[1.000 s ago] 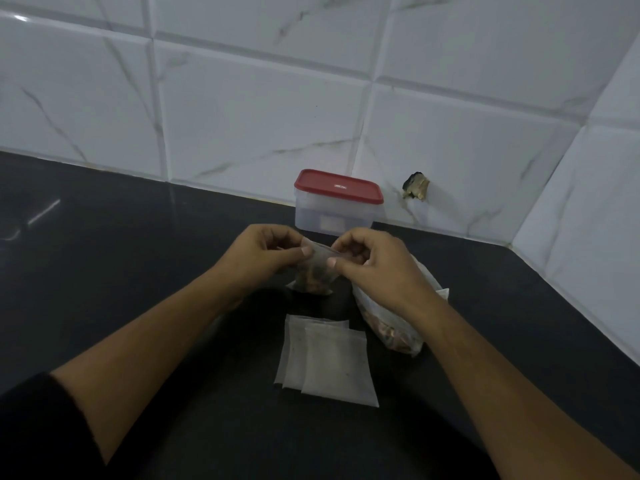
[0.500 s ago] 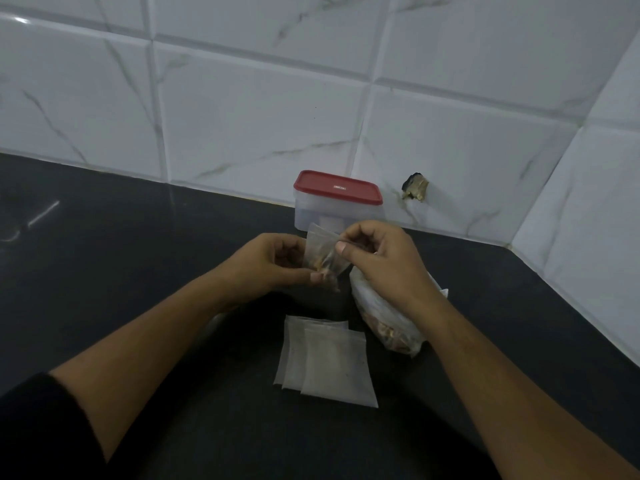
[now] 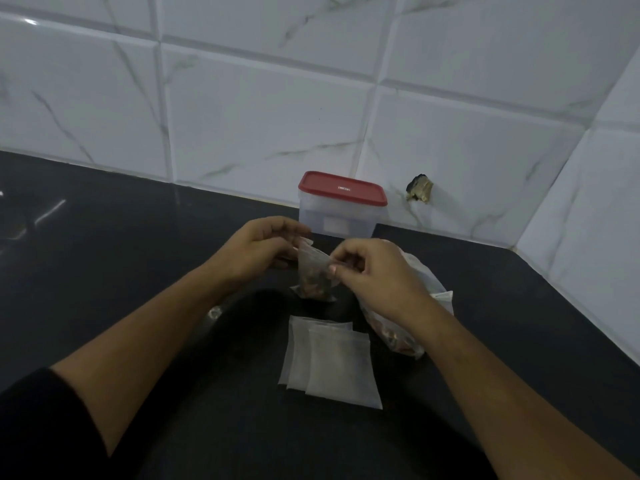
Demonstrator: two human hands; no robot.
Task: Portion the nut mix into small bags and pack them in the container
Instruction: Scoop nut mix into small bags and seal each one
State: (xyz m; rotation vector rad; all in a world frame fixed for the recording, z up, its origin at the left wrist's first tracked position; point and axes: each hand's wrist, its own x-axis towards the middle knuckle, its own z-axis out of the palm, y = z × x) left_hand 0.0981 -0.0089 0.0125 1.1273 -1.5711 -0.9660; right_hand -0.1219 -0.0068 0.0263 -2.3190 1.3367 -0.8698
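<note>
A small clear bag (image 3: pixel 313 278) with nuts in its bottom stands on the black counter between my hands. My left hand (image 3: pixel 258 247) pinches its top left edge. My right hand (image 3: pixel 370 271) pinches the top right edge with thumb and fingers. The large bag of nut mix (image 3: pixel 398 336) lies on the counter under my right wrist, partly hidden. A stack of empty small bags (image 3: pixel 332 365) lies flat in front of me. The clear container with a red lid (image 3: pixel 341 206) stands shut against the tiled wall behind my hands.
The black counter (image 3: pixel 121 254) runs along a white marble-tiled wall and meets a side wall at the right corner. A chipped hole (image 3: pixel 420 188) marks the wall right of the container. A small scrap (image 3: pixel 214 311) lies beside my left forearm.
The small bag was lifted and tilted half a second ago; now it hangs upright lower down, its base on the counter, both hands still pinching its top.
</note>
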